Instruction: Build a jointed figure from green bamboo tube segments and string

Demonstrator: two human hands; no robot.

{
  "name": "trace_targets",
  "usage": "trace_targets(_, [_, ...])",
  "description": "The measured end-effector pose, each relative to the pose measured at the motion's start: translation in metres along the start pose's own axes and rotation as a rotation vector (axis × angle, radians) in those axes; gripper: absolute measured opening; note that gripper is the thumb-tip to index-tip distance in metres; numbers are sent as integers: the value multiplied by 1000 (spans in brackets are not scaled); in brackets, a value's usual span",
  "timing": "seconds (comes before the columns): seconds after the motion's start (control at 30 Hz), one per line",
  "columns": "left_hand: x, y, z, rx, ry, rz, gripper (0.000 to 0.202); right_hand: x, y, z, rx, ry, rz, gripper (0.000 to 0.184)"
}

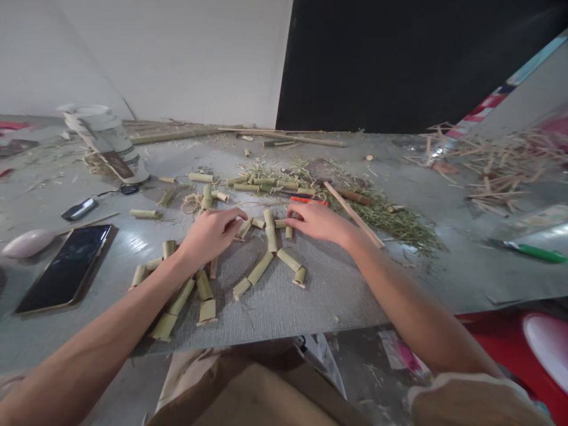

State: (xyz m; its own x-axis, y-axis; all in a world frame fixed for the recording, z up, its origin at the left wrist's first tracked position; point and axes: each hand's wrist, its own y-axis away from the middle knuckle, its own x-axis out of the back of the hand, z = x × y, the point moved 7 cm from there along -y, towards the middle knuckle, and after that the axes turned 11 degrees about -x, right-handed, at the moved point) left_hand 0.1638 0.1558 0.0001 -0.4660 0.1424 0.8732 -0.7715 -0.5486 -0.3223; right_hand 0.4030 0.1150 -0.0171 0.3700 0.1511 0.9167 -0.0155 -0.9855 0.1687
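A jointed figure of short green bamboo pieces lies on the grey table, its upright body (270, 231) between my hands and two legs of strung pieces spreading below. My left hand (216, 234) is at the figure's left side, fingers curled with the thumb and forefinger at a short bamboo piece (245, 229). On the other side my right hand (318, 219) has its fingertips bent round the end of another short bamboo piece (280, 223). The fingers partly hide both pieces. A second bamboo figure (204, 286) lies partly beneath my left wrist and forearm.
Loose bamboo pieces (247, 187) and green shavings (399, 228) lie behind my hands, with an orange-red tool (299, 200) and a wooden stick (352, 214). A phone (66, 267) and a white cup (109, 142) stand left. At right are a green-handled tool (539, 253) and thin sticks (510, 165).
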Motion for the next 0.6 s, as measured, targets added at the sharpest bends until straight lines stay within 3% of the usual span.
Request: trace_targets(0.6, [0, 0, -1, -27, -32, 42, 33, -1, -1, 1, 25, 4, 20, 28])
